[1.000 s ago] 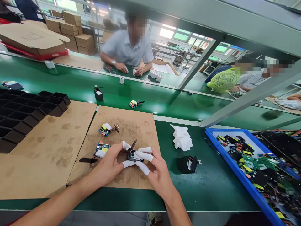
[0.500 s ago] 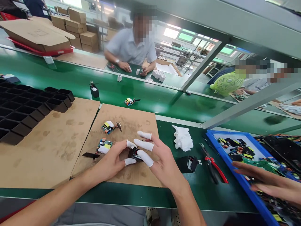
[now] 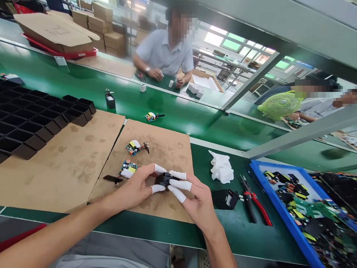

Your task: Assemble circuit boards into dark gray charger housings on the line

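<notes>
My left hand [image 3: 136,188] and my right hand [image 3: 195,199] both pinch a small black charger housing [image 3: 164,179] over a brown cardboard sheet [image 3: 164,149]. White finger cots cover the fingertips of both hands. Just left of my left hand lies a green circuit board [image 3: 127,168] with a black lead. A second circuit board [image 3: 134,147] with a white part lies farther back on the same sheet. A black housing with metal prongs [image 3: 226,198] lies on the green bench to the right of my right hand.
Red-handled pliers [image 3: 255,204] and a crumpled white cloth [image 3: 221,167] lie right of the cardboard. A blue bin [image 3: 275,210] holds several circuit boards. A black cell tray [image 3: 33,123] sits at left. Across the green conveyor [image 3: 195,119] a person works with small white parts.
My right hand's fingers, spread open half a second ago, have closed onto the black housing. Another person's hand over the blue bin has gone. Pliers now lie beside the bin.
</notes>
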### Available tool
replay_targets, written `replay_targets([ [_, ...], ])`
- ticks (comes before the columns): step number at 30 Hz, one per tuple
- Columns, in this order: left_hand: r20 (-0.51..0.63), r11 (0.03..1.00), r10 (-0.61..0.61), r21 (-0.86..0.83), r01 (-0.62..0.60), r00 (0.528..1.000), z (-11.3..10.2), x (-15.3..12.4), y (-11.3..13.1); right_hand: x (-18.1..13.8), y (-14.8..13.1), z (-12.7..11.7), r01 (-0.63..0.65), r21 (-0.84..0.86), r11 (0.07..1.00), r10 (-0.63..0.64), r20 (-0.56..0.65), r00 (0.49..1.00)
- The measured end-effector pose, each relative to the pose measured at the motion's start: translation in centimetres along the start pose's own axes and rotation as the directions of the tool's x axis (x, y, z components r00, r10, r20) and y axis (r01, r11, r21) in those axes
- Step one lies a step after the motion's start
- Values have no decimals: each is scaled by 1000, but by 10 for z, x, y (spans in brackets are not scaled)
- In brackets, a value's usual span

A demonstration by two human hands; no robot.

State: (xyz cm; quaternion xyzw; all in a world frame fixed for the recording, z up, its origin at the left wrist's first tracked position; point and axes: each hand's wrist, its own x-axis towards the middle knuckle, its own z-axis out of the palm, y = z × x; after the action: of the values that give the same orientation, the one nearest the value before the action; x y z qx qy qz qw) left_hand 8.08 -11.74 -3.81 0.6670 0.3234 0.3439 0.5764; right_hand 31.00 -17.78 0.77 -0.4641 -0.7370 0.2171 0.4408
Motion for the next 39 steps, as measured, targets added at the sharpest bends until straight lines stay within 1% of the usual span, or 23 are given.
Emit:
replay_targets([
  [3,-9,1000,2,8,-2,1000,0,-1,-2,1,-1,-1,17,-35,999,-17,5,1000],
  [6,-16,1000,10,17,-10,1000,0,-1,-4,1,-3,-4,38,-78,996,-35,39,999],
  [10,-12,999,27,28,-26,1000,-1,-1,-3,-1,-6,-10,75,-163,984,-53,134,990],
  [13,-8,999,42,32,-42,999,-2,0,-3,-2,-7,-13,130,-226,965,-81,212,974],
  [17,-22,997,61,43,-60,998,-2,0,-8,-4,-1,-15,204,-296,933,-126,264,956],
  [20,-30,995,82,53,-80,996,-1,-1,-12,-7,1,-16,239,-327,914,-154,266,952],
  [23,-33,993,101,69,-99,994,-1,-1,-14,-11,-3,-17,271,-357,894,-180,269,946],
  [27,-2,990,104,99,-104,995,-1,-1,-15,-16,-9,-14,274,-422,864,-158,289,944],
  [31,14,987,106,117,-107,994,0,0,-17,-18,-8,-8,262,-444,857,-145,279,949],
  [35,9,985,135,109,-135,991,-1,-2,-15,-18,-10,-10,272,-424,864,-178,249,952],
  [39,23,983,146,106,-147,989,-1,-1,-12,-21,-9,-12,250,-404,880,-169,225,960],
])
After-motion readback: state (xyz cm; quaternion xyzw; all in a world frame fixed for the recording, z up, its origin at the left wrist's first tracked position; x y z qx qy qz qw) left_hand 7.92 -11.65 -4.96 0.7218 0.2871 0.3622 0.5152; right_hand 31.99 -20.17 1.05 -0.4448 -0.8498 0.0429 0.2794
